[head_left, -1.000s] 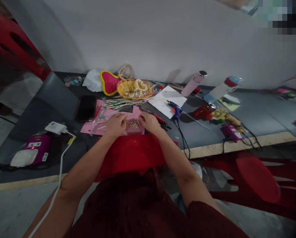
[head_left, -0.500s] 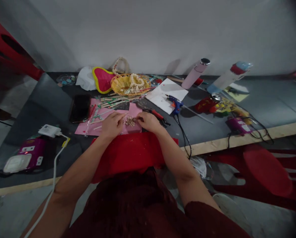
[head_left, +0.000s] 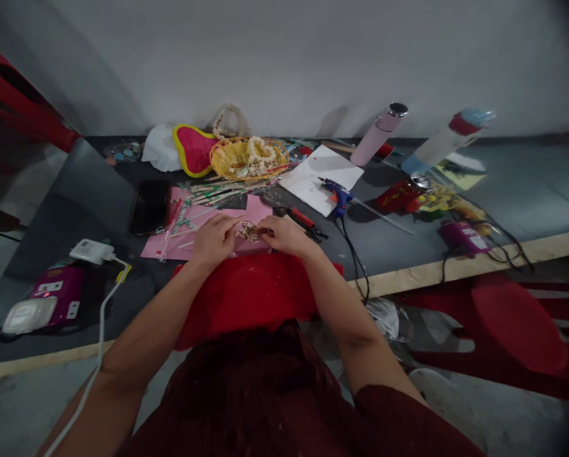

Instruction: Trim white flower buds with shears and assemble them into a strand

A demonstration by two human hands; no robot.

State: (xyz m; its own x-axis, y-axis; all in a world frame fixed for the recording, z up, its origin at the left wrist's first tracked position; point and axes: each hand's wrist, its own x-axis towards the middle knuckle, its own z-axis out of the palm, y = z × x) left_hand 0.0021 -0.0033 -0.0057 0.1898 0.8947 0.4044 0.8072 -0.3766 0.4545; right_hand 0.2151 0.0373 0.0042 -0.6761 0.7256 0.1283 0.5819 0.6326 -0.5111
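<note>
A small heap of tiny beige pieces [head_left: 247, 232] lies on pink paper [head_left: 254, 206], between my two hands. On its left side, my left hand [head_left: 215, 240] is closed, fingers curled together; anything held there is too small to make out. From the right, my right hand [head_left: 281, 235] touches the heap's edge with thumb and fingers pinched, and what lies between them is hidden. A red cloth [head_left: 246, 289] spreads from the table edge over my lap. Behind my right hand are red-handled pliers [head_left: 302, 218].
Behind the hands sit thin sticks [head_left: 218, 192] and a yellow basket [head_left: 225, 158] with pale strung pieces. A blue glue gun [head_left: 339, 193] rests by white paper [head_left: 308, 184], its cord hanging over the edge. A phone [head_left: 151, 207], pink flask [head_left: 378, 136] and red can [head_left: 402, 193] stand around.
My right hand has shifted slightly left, closer over the heap. My left hand stays nearly in place, and the view has turned a little.
</note>
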